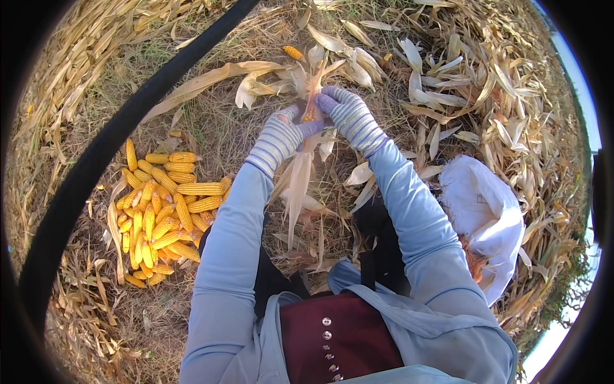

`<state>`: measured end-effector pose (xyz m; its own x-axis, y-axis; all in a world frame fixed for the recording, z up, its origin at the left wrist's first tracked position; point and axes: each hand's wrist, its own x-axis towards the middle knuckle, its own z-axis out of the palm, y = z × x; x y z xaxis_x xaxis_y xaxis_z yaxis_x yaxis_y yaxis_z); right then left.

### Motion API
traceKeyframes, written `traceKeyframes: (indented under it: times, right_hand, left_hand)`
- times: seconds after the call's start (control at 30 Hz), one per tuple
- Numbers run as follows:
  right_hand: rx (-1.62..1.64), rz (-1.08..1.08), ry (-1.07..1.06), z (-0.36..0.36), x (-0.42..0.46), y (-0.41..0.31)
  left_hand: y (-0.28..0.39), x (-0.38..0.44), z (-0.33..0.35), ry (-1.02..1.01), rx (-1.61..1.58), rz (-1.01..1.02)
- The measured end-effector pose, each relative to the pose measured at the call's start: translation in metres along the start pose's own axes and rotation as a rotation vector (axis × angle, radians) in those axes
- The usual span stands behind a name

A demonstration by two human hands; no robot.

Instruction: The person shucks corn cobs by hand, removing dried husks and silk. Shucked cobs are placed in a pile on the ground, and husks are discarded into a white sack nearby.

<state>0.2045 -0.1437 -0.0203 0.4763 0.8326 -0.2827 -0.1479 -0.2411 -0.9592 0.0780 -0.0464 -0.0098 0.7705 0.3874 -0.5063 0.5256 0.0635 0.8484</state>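
Note:
Between my two hands is a corn ear [310,111] with part of its yellow kernels bare and dry husk leaves [301,175] hanging below it. My left hand [284,137], in a striped knitted glove, grips the ear from the lower left. Gloved the same way, my right hand [349,115] pinches the husk and silk at the ear's upper right side. Part of the ear is hidden by my fingers. Pale peeled husks [357,67] lie on the ground just beyond my hands.
A heap of husked yellow corn ears [158,211] lies left of my left arm. One more ear [292,52] rests beyond my hands. To the right sits a white woven sack [479,201], with piled dry husks [499,91] behind it. A black strap [134,115] crosses the view's left side.

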Motion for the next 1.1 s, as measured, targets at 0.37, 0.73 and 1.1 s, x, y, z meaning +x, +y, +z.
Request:
traceKeyframes:
  times: [0.37, 0.73, 1.1]
  right_hand:
    - [-0.169, -0.081, 0.162, -0.005, 0.0, -0.002]
    - [0.508, -0.108, -0.035, -0.03, 0.038, 0.043]
    - [0.867, 0.201, 0.472, -0.033, 0.019, -0.019]
  left_hand:
    - [-0.014, 0.016, 0.014, 0.191, 0.047, 0.166]
    - [-0.034, 0.038, 0.024, 0.322, -0.478, 0.36]
    - [-0.029, 0.031, -0.018, 0.614, -1.018, 0.376]
